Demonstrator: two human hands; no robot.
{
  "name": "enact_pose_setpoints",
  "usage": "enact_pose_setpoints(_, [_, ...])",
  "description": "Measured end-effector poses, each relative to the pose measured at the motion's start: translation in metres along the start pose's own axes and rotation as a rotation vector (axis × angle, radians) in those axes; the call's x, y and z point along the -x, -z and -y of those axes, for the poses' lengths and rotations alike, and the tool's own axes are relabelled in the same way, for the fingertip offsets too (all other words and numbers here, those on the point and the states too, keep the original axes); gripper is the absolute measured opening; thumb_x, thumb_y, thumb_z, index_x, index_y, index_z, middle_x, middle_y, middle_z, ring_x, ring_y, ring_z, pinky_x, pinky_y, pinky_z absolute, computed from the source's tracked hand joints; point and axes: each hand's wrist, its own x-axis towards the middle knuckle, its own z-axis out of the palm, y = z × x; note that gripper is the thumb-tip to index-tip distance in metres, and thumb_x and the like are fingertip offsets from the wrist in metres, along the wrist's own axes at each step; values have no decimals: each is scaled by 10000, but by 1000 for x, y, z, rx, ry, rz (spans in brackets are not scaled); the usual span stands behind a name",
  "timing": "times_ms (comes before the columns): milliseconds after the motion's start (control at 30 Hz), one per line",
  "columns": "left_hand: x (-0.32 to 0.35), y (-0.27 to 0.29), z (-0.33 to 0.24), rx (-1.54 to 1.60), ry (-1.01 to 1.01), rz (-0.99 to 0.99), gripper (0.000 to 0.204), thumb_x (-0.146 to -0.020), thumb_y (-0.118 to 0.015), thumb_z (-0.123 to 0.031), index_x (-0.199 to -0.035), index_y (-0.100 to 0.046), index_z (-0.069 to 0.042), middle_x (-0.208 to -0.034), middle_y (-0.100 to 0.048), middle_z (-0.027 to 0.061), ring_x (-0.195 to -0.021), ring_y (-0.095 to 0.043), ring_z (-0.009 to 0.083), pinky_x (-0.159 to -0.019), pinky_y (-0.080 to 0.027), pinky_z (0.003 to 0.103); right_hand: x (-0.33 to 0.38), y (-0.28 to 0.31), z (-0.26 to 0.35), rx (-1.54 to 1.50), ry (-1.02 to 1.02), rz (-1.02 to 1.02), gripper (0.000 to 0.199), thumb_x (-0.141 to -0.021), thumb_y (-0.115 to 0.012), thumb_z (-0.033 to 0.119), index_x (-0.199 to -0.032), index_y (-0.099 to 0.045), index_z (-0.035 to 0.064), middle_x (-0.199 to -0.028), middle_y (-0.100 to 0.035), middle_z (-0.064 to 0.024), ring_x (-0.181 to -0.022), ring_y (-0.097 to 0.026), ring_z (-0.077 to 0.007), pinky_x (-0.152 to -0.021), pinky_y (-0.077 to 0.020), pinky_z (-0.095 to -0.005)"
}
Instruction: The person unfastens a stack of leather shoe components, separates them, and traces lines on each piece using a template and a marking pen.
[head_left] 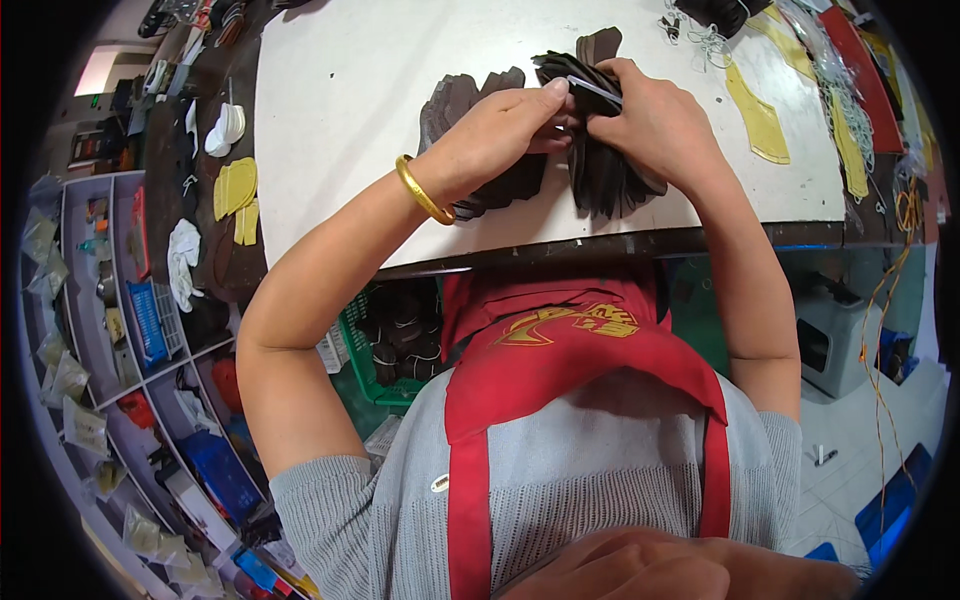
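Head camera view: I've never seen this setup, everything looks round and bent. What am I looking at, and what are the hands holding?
There is no machine here: a person wears a wide fisheye camera on the head, looking down, so edges curve. Both bare hands work at a white tabletop. The left hand, with a gold bangle on its wrist, and the right hand together grip a fanned stack of dark brown cut pieces. More dark pieces lie beside it. Yellow cut pieces lie further right.
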Motion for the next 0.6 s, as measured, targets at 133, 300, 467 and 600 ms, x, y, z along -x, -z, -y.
enact_pose_setpoints(133, [-1, 8, 12, 59, -32, 15, 594, -1116, -411, -443, -1373, -553, 74, -1363, -612, 163, -1259, -594, 226, -1124, -486, 389, -5, -1, 7, 73, -45, 49, 549, -772, -745, 293, -1234, -631, 20, -953, -748, -215, -937, -731, -383, -849, -576, -458])
enact_pose_setpoints(300, [-3, 18, 23, -49, -173, 82, 499, -1090, -496, -406, -1341, -611, 9, -1292, -660, 128, -1187, -632, 247, -1050, -515, 407, -7, -4, 19, 129, -79, 49, 567, -756, -751, 257, -1247, -611, 11, -943, -746, -218, -941, -730, -388, -852, -575, -467])
enact_pose_setpoints(467, [29, 30, 22, -1434, -555, 53, 535, -852, -750, -365, -1304, -667, -91, -1228, -685, 100, -1234, -568, 319, -1084, -387, 486, -8, -9, 22, 251, -116, 57, 584, -746, -728, 216, -1283, -593, 30, -986, -742, -233, -945, -727, -402, -833, -582, -465])
enact_pose_setpoints(600, [28, 74, 23, -1470, -905, 284, 661, -782, -785, -513, -1373, -634, -257, -1483, -552, 74, -1433, -421, 344, -1221, -232, 557, -9, -3, -5, 86, -89, -11, 680, -731, -716, 196, -1375, -548, 59, -975, -730, -231, -920, -719, -387, -818, -559, -445])
